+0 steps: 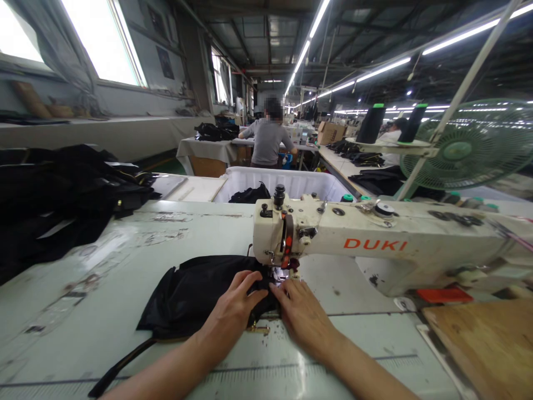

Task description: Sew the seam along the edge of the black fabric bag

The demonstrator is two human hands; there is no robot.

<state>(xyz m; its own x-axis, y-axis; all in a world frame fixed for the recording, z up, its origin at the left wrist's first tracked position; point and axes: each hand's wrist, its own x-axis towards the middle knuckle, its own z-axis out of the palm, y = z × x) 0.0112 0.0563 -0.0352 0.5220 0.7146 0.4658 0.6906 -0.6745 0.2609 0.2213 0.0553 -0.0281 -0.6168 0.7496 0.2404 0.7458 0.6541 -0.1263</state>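
A black fabric piece [187,294] lies on the pale green table of a white sewing machine [325,233], its right end under the needle area. My left hand [233,305] is closed on that end, thumb and fingers bent against the cloth just left of the presser foot [281,274]. My right hand [302,308] holds the cloth's right edge close in front of the foot, thumb toward the left hand. A gold-coloured metal part [259,329] sits by the fabric's near edge, between my hands. From the left end a narrow black strap [122,366] trails toward me. My fingertips partly hide the stitching spot.
A heap of black fabric pieces [62,200] covers the table's left end. Behind the machine stands a white plastic bin [287,179] with black cloth inside. Thread cones [372,125] and a green fan [458,147] rise at right. A person [268,139] works farther ahead.
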